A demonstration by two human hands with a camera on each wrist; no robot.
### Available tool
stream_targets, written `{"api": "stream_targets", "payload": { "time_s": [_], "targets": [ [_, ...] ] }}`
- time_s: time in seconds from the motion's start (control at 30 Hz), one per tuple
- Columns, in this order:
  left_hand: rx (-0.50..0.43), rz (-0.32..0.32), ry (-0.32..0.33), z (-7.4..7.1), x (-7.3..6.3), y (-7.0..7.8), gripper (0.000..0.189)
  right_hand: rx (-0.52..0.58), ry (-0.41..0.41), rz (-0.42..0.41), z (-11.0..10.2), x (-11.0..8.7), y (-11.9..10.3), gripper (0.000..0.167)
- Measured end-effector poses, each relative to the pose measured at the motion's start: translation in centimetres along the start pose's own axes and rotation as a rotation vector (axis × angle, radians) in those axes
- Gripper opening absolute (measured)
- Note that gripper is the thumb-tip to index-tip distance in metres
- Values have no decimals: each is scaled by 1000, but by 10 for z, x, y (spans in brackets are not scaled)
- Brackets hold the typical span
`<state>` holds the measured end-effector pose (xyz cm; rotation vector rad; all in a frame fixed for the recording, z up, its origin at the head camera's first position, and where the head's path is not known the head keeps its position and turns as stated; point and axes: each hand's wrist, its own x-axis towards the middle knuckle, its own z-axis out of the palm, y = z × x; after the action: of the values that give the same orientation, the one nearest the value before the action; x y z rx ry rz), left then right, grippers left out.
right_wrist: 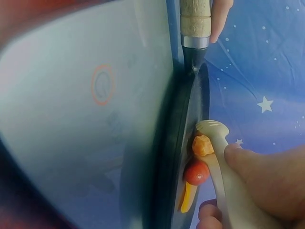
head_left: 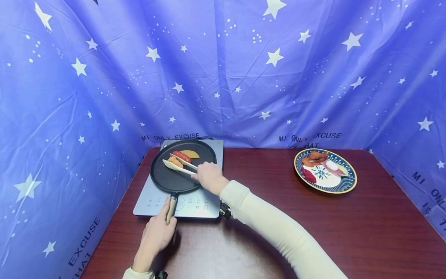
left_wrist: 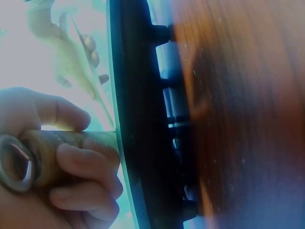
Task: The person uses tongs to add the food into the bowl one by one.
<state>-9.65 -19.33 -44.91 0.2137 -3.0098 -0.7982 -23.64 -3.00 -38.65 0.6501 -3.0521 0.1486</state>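
My left hand point(head_left: 157, 235) grips the wooden handle point(head_left: 171, 211) of a flat black frying pan point(head_left: 163, 179). My right hand point(head_left: 210, 177) holds cream-coloured tongs point(head_left: 183, 169), whose tips reach into the pan. Between the tips sits a lumpy orange-brown piece of fried food point(right_wrist: 203, 145), low over the pan's surface. Just behind it lie a red sausage point(head_left: 181, 156) with cuts across it and a yellow wedge point(head_left: 191, 154). In the left wrist view, fingers curl round the handle near its metal hanging ring point(left_wrist: 29, 164).
Beneath the pan is a silver induction cooker point(head_left: 146, 208) on the dark red table point(head_left: 265, 186). A patterned plate point(head_left: 344, 188) at the right bears brown fried pieces point(head_left: 315, 158), something red and a pink-and-white item. Blue star-print cloth point(head_left: 244, 97) hangs behind and at both sides.
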Motion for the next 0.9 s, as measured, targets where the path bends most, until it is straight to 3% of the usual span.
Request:
{"api": "stream_targets", "payload": {
  "time_s": [0.57,0.9],
  "targets": [
    [-6,-2,6,3,1,-2,70,13,-45,32,4,7,-5,40],
    [-5,-8,18,3,2,-2,70,75,-17,15,0,3,-7,46]
  ]
}}
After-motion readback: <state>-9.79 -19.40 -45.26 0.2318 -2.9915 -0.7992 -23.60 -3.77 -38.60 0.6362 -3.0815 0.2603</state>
